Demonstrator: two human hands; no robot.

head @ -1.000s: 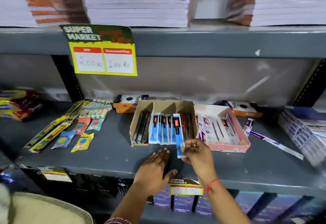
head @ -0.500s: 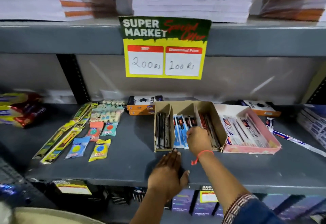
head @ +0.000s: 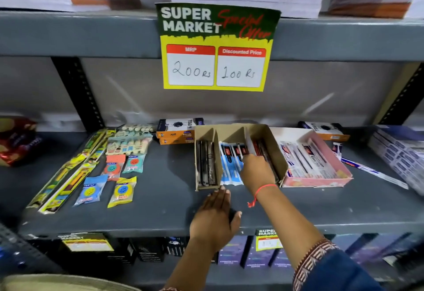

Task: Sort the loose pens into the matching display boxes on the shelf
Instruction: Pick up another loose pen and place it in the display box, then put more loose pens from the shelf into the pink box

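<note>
Shelf (head: 160, 217) unchanged — right hand (head: 257, 171) sits deeper in cardboard box (head: 278, 153), perhaps gripping pens; left hand (head: 215, 217) flat.

Cardboard box (head: 238, 130) sitting mid-shelf (head: 160, 210); pen packets (head: 230, 164) lying in its middle compartment. Second box (head: 321, 181) touching its right side, stacked cartons (head: 176, 131) behind-left, sachets (head: 119, 176) lying well left, loose pen (head: 371, 172) far right.
</note>
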